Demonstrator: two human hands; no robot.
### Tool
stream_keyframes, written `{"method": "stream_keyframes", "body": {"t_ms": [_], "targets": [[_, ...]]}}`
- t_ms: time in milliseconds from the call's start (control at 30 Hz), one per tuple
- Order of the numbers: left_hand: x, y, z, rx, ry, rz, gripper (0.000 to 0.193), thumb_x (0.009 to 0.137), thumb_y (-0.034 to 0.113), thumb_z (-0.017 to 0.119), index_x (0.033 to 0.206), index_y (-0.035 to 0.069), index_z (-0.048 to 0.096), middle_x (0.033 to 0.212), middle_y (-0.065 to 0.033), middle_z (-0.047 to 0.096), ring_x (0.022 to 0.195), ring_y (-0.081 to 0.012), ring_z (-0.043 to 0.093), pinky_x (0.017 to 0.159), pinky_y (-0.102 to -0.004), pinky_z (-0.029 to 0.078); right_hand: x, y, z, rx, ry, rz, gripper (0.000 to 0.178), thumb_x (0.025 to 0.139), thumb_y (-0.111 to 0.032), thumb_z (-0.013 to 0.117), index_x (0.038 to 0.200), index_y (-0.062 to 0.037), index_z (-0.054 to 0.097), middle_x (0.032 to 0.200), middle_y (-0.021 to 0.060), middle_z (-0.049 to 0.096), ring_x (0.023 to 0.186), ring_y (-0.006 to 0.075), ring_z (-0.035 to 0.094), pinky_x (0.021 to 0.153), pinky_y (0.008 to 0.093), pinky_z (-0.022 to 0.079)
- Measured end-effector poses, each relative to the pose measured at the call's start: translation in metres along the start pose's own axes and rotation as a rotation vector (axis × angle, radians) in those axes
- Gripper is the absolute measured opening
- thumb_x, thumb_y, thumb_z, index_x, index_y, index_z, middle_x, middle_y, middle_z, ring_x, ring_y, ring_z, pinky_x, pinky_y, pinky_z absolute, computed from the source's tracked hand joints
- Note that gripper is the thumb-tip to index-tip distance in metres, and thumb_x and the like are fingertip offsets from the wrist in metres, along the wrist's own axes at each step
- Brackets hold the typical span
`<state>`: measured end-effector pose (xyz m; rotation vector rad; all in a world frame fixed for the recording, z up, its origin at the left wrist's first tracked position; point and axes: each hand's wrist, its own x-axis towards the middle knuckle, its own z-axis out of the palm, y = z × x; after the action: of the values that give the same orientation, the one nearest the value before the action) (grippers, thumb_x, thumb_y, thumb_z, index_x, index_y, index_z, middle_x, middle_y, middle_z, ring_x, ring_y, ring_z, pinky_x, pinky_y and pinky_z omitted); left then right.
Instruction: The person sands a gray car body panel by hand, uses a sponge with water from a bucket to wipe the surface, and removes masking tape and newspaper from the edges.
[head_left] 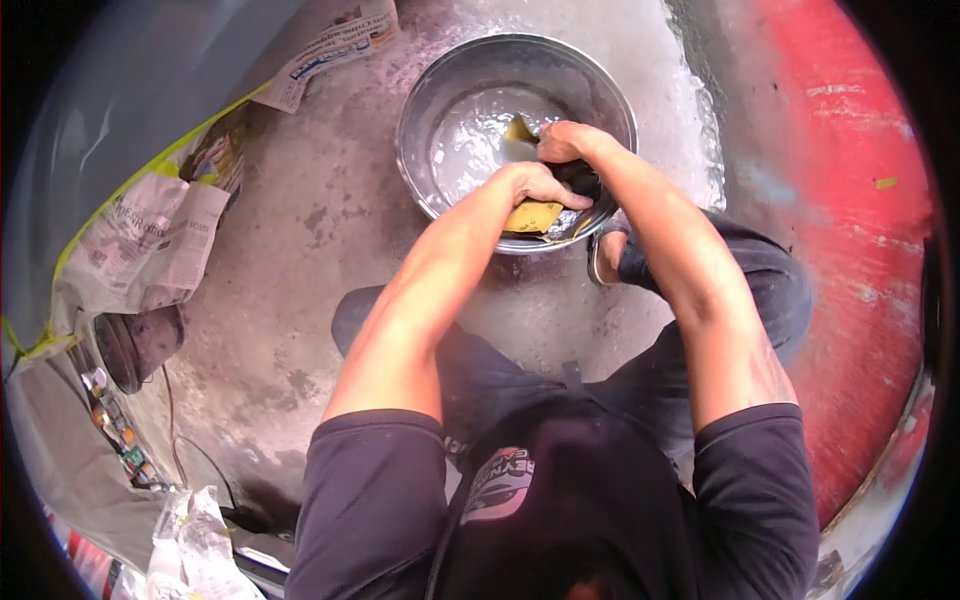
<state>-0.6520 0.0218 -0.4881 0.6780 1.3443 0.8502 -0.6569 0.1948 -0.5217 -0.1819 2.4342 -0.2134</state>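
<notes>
A round metal basin [420,180] with water in it stands on the floor in front of me. My right hand [566,143] is closed inside it, and a small curled yellow piece of sheet [519,129] with a dark side sticks out from its fingers. Nearer to me, my left hand [540,186] reaches over the basin's near side. Its fingers are curled down and partly hidden, with the thumb pointing right. A flat yellow sheet [533,217], thin like sandpaper, shows just under this hand. Dark, wet sheet material lies between my hands and the right wall.
A red painted panel or floor area [840,220] curves along the right. To the left, newspaper sheets [150,235] and yellow-green tape [170,150] edge a grey covered surface. A dark round-ended object [140,345] and a thin cable [170,420] lie lower left. My shoe [605,257] is beside the basin.
</notes>
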Motion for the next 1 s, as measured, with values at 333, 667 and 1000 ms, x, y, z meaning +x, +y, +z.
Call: {"method": "stream_keyframes", "body": {"t_ms": [333,667,1000], "targets": [[-0.09,0.021,-0.053,0.292,0.441,-0.13,0.065,0.068,0.005,0.087,0.131,0.0,0.069,0.116,-0.0156,0.074,0.101,-0.0236,0.07,0.089,-0.0366,0.056,-0.042,-0.058,-0.07,0.7,0.462,0.22,0.049,0.084,-0.018,0.061,0.124,0.011,0.064,0.111,0.029,0.071,0.106,0.0366,0.07,0.095,0.0406,0.054],[-0.152,0.023,-0.097,-0.419,0.582,0.074,0.045,0.079,-0.012,0.07,0.122,-0.001,0.072,0.106,-0.008,0.075,0.09,-0.02,0.069,0.084,-0.0348,0.055,-0.067,-0.058,-0.096,1.256,0.722,0.14,0.04,0.089,-0.016,0.06,0.125,0.0014,0.065,0.089,0.0126,0.072,0.08,0.0172,0.068,0.071,0.034,0.056],[-0.164,0.022,-0.098,-0.783,0.509,0.286,0.039,0.089,-0.005,0.065,0.128,-0.002,0.062,0.116,-0.0156,0.073,0.096,-0.0272,0.074,0.089,-0.0413,0.061,-0.106,-0.089,-0.12,1.537,0.496,-0.042,0.051,0.093,-0.026,0.074,0.136,-0.0083,0.055,0.113,0.0056,0.068,0.098,0.0148,0.065,0.069,0.0362,0.06]]}}
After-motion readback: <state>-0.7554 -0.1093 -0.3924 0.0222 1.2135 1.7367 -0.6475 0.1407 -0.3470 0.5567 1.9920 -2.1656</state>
